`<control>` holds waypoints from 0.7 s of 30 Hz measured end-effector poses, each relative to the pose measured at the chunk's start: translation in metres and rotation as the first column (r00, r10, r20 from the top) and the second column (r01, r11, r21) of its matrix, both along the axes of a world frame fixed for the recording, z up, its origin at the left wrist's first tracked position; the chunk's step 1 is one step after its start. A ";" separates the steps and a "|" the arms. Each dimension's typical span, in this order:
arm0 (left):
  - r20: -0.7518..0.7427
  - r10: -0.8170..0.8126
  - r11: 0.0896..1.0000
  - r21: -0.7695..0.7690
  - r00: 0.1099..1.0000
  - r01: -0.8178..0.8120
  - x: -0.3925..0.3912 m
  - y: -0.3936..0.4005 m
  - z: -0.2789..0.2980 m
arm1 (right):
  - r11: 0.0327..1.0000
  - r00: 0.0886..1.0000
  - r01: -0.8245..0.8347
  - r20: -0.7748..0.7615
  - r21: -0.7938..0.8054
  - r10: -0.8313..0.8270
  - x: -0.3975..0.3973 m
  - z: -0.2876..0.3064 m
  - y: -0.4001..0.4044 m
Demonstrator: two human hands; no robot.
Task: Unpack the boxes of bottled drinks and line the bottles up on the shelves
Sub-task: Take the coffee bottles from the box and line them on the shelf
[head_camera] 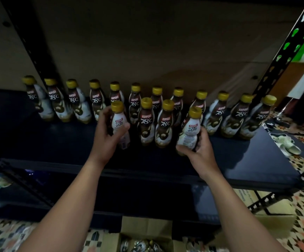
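Note:
On the dark shelf (56, 140) a back row of several gold-capped coffee bottles (136, 104) runs from left to right. In front of it stand two more bottles (146, 122). My left hand (107, 131) grips a bottle (119, 122) to the left of that pair, its white side facing me. My right hand (201, 144) grips another bottle (190, 131) to the right of the pair, tilted a little to the left. Whether either held bottle touches the shelf is unclear.
An open cardboard box (145, 233) with more bottles sits on the patterned floor below the shelf. Black perforated uprights (278, 60) frame the rack at left and right. A pale sandal (285, 144) lies on the floor at the right. A lower shelf (147, 195) is dark.

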State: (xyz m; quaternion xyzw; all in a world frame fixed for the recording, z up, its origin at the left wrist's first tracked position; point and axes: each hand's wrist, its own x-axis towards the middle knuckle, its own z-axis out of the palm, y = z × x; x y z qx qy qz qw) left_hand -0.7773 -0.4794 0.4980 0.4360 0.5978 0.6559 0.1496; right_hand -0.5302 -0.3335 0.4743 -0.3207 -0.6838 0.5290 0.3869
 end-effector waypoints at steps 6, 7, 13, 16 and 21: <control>0.021 -0.053 0.992 -0.110 0.998 0.055 -0.001 -0.009 -0.016 | 0.999 1.000 -0.013 0.008 0.040 0.012 0.000 -0.001 -0.001; 0.016 -0.052 0.992 -0.117 0.998 0.054 -0.001 -0.008 -0.015 | 0.998 1.000 0.008 0.020 0.058 -0.009 -0.001 0.000 -0.003; 0.002 -0.006 0.994 -0.110 1.000 0.007 -0.001 -0.008 -0.017 | 0.946 0.965 0.193 0.126 0.262 -0.232 -0.007 -0.002 -0.006; -0.018 0.027 0.995 -0.098 0.999 -0.029 0.001 -0.007 -0.019 | 0.952 0.966 0.189 0.127 0.240 -0.224 -0.006 -0.006 -0.004; -0.026 0.037 0.993 -0.112 0.999 -0.040 0.001 -0.004 -0.020 | 0.981 0.984 0.124 0.107 0.148 -0.140 -0.003 -0.007 -0.003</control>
